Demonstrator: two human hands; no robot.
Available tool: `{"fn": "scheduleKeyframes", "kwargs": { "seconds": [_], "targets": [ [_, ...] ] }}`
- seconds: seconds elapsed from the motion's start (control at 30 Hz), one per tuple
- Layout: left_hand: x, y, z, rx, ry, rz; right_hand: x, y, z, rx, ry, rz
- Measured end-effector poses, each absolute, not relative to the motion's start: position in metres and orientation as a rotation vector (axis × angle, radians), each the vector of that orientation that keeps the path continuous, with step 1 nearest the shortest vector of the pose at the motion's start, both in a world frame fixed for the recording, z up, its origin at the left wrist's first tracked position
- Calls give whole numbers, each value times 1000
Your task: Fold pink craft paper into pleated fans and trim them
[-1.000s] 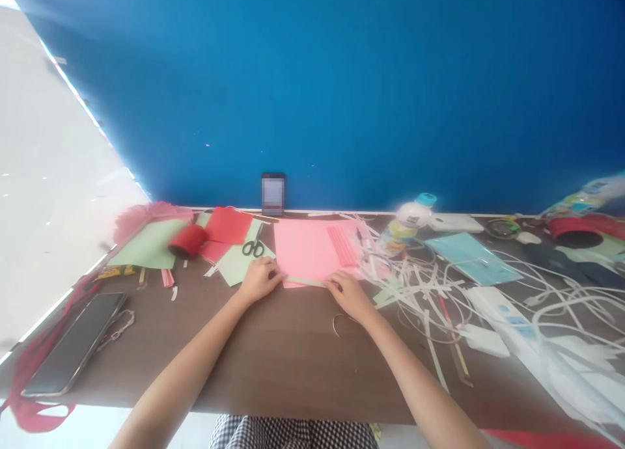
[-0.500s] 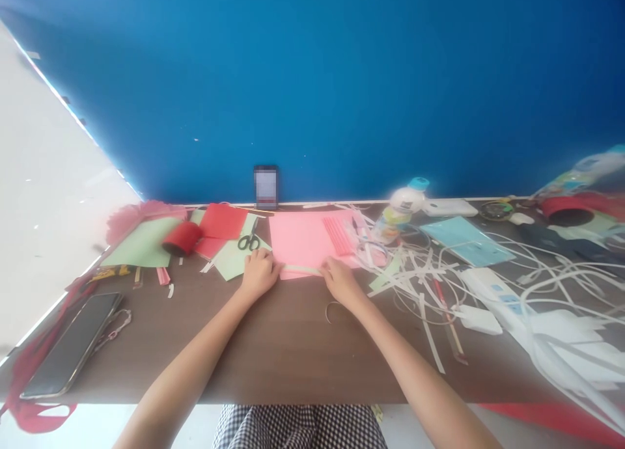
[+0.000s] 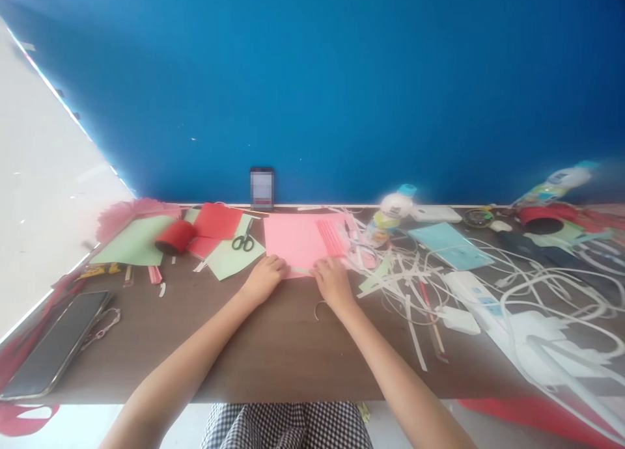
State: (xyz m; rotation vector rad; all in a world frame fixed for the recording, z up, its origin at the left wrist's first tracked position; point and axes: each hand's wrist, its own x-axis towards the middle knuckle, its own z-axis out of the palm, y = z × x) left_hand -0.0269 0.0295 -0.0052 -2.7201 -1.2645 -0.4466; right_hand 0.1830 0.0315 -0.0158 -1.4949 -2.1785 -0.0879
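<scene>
A narrow pale green paper strip (image 3: 300,270) lies along the near edge of a pink paper sheet (image 3: 290,237). My left hand (image 3: 266,278) is closed on the strip's left end, its fingers curled down at the tabletop. At the other end, my right hand (image 3: 333,280) pinches the strip, with the fingertips partly hidden. Several pink folded strips (image 3: 331,238) rest on the sheet's right side. Left of the sheet, black-handled scissors (image 3: 243,242) lie on a green paper sheet (image 3: 227,261).
A phone (image 3: 262,189) leans against the blue wall. White cables and paper strips (image 3: 410,276) tangle on the right, near a bottle (image 3: 393,211) and a power strip (image 3: 473,296). At left are a red roll (image 3: 176,237) and a large phone (image 3: 56,345).
My hands have drawn closer together along the green strip, so less of it shows between them. The whole view has shifted slightly, with the table's things appearing further left.
</scene>
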Motion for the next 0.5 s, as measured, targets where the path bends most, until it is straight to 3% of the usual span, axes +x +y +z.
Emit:
{"fn": "scheduleKeyframes", "kwargs": {
  "seconds": [0.17, 0.5],
  "targets": [
    [-27, 28, -4, -2757, -1270, -441, 176, 27, -10, -1180, -2492, -221],
    [-21, 26, -12, -2715, -1435, -780, 174, 29, -5, -1124, -2727, -475]
  ]
}}
